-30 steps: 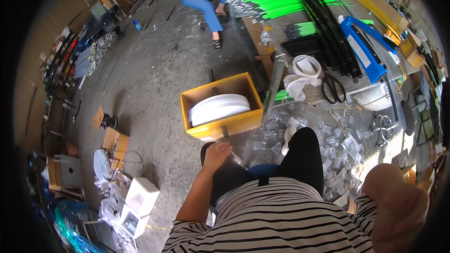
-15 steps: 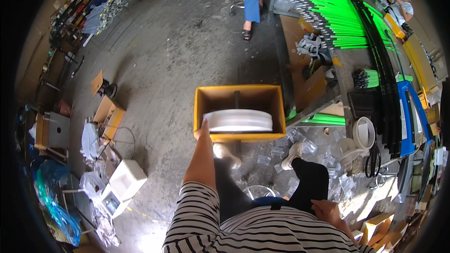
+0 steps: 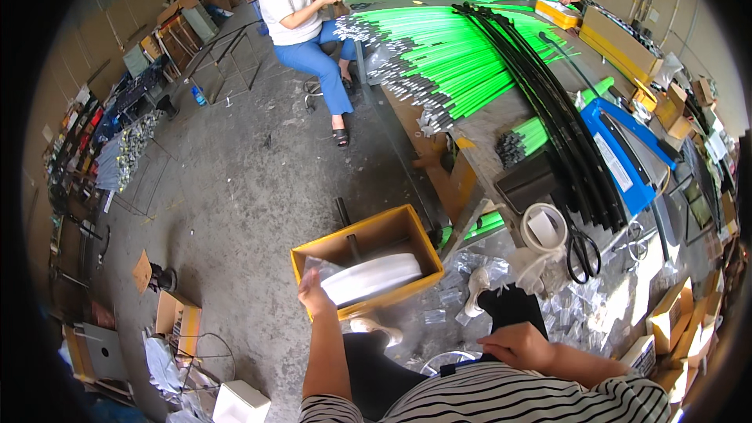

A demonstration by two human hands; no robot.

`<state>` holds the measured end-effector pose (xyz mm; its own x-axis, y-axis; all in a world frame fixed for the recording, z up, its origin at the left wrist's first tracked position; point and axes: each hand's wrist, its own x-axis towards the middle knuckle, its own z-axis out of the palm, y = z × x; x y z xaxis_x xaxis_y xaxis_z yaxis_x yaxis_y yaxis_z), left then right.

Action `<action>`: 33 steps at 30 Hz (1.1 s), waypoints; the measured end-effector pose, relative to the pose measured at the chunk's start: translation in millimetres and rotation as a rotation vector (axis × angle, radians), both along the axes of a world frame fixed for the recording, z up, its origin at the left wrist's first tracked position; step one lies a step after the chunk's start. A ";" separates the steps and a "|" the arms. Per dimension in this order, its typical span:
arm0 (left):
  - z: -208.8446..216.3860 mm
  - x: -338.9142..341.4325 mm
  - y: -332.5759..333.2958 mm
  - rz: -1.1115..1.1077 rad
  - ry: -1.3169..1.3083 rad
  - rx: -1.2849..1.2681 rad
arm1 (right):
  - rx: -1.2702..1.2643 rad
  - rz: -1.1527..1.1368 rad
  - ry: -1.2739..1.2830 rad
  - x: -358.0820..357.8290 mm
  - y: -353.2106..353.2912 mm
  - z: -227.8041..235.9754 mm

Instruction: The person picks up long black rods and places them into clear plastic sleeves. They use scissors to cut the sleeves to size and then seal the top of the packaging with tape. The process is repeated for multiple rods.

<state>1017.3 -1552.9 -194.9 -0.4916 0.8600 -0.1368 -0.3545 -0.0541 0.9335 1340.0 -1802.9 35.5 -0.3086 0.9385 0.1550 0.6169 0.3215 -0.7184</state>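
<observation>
A cardboard box with yellow edges (image 3: 427, 236) stands low in front of my knees, with a large white roll (image 3: 376, 276) lying in it. My left hand (image 3: 315, 298) is at the box's near left corner, its fingers closed on a small clear plastic bag (image 3: 323, 268) beside the roll's left end. Over my lap, close to the right thigh, is my right hand (image 3: 518, 346). Its fingers are curled together, and whatever they may hold is hidden.
To the right, a table carries many green rods (image 3: 478, 63), black tubes (image 3: 548, 110) and a blue-framed tool (image 3: 619, 160). Black-handled scissors (image 3: 583, 254) hang beside a white round container (image 3: 543, 227). Clear bags (image 3: 572, 298) litter the floor. A seated co-worker (image 3: 301, 16) handles rods.
The view has swung up and right, showing more of the table. My left hand now has a clear bag at its fingers. The right hand has come further in over my lap.
</observation>
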 end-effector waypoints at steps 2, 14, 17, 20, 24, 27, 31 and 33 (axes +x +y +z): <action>43.3 27.1 -10.5 -0.153 -0.033 0.219 | 0.019 0.051 0.146 -7.0 12.2 43.2; 149.4 115.1 -57.7 -0.362 0.036 0.334 | 0.265 0.783 0.912 -18.5 -45.4 224.5; 145.8 109.0 -77.8 -0.353 -0.064 0.373 | 0.376 0.783 0.797 -11.4 -62.6 217.6; 147.9 105.4 -90.9 -0.326 -0.059 0.362 | 0.550 0.751 0.610 -3.8 -76.9 208.9; 143.8 84.0 -126.0 -0.226 -0.052 0.338 | 0.562 0.507 0.323 -7.2 -51.1 129.9; 155.7 98.3 -140.9 -0.243 -0.067 0.328 | 0.101 0.049 -0.056 -8.9 4.6 -14.0; 162.1 92.9 -160.2 -0.222 0.046 0.218 | -0.319 0.037 -0.640 -2.5 81.6 -190.3; 156.3 88.6 -165.3 -0.199 0.050 0.193 | -0.233 -0.063 -0.640 -9.0 109.1 -248.2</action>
